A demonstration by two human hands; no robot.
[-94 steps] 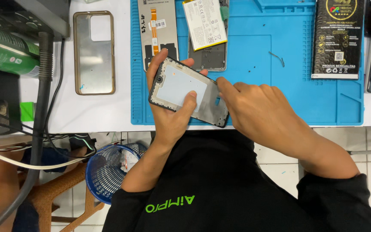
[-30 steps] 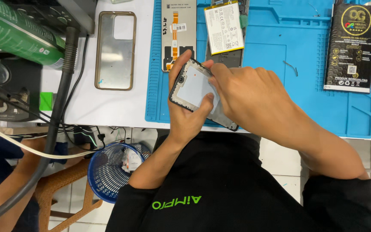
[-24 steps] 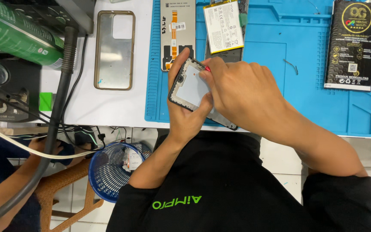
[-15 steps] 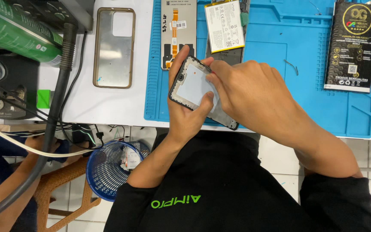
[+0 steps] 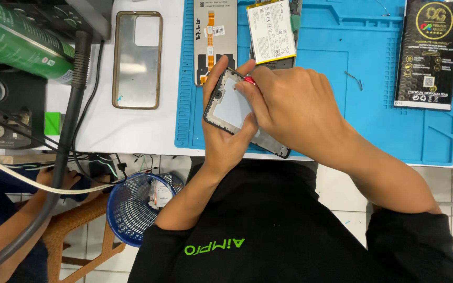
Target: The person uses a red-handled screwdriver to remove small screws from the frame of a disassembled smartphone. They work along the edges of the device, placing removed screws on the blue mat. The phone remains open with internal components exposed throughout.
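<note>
Cupped from below, the left hand (image 5: 226, 141) grips a phone frame (image 5: 232, 107) by its edges, thumb along one side and fingers wrapped around the other, holding it tilted above the near edge of a blue work mat (image 5: 342, 89). That frame is a thin dark rectangle with rounded corners, a pale matte inner plate and a small round opening near its upper corner. Pinched tightly, the right hand (image 5: 289, 105) presses a small red tool (image 5: 248, 80) against the frame's top edge; only the tool's tip shows. On the ribbed, rubbery mat beyond lie a flat display panel (image 5: 215, 36) with an orange flex strip and a white battery (image 5: 271, 29). A glossy black box (image 5: 428, 52) sits to the right, a clear soft phone case (image 5: 137, 57) to the left on the white bench (image 5: 142, 131).
</note>
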